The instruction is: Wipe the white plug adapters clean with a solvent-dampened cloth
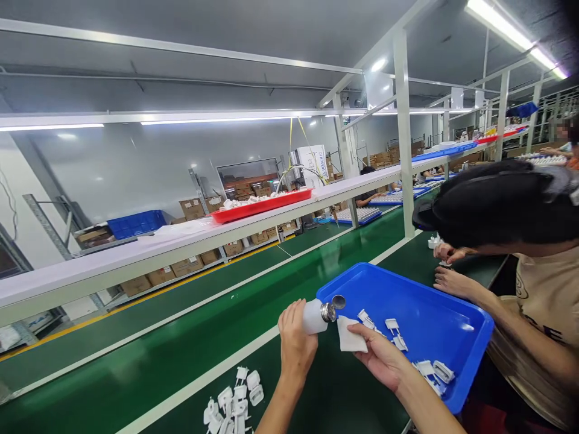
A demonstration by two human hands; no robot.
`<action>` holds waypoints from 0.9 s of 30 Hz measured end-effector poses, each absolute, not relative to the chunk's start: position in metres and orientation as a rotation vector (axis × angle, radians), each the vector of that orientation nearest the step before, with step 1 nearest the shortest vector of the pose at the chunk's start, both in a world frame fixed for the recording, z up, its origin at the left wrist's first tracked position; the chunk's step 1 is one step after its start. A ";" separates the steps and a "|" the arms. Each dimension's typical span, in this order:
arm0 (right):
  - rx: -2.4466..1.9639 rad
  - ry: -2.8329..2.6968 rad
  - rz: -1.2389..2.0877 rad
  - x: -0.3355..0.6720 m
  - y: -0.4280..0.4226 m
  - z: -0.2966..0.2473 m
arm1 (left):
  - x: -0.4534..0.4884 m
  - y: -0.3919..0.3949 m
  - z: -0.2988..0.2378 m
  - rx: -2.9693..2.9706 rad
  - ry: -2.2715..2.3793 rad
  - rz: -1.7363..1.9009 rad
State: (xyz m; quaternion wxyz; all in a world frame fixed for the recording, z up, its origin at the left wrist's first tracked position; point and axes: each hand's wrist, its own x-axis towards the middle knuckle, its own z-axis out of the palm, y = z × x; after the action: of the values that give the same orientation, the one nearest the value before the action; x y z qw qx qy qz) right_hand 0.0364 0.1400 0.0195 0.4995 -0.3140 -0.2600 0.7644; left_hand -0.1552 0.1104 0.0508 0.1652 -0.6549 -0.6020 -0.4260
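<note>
My left hand is wrapped round a white plastic bottle with a metal pump top, tilted sideways so its top points right. The bottle's small metal lid stands flipped up. Between the thumb and fingers of my right hand is a folded white cloth, close to the bottle's top; I cannot tell whether they touch. Behind my right hand lies a blue tray with several white plastic parts in it. More white plug-like parts lie in a pile left of my left forearm.
A co-worker in a dark cap leans in at the right, hands on a small white part beside the tray. A green conveyor belt runs past. Above it, a shelf carries a red tray of white parts.
</note>
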 end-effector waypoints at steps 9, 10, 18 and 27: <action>-0.854 -0.703 1.820 0.037 0.141 0.019 | -0.156 0.107 0.053 -1.836 -1.703 -1.234; -0.856 -0.715 1.822 0.036 0.141 0.018 | -0.156 0.107 0.053 -1.833 -1.698 -1.237; -0.759 -0.766 1.893 0.037 0.136 0.026 | -0.155 0.107 0.048 -1.803 -1.675 -1.233; -0.869 -0.819 1.849 0.040 0.138 0.024 | -0.152 0.105 0.052 -1.803 -1.668 -1.185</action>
State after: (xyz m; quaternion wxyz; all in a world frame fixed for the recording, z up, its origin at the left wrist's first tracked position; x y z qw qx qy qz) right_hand 0.0402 0.1382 0.0235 0.4530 -0.3521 -0.3318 0.7488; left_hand -0.1519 0.1049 0.0522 0.2057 -0.6469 -0.5986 -0.4253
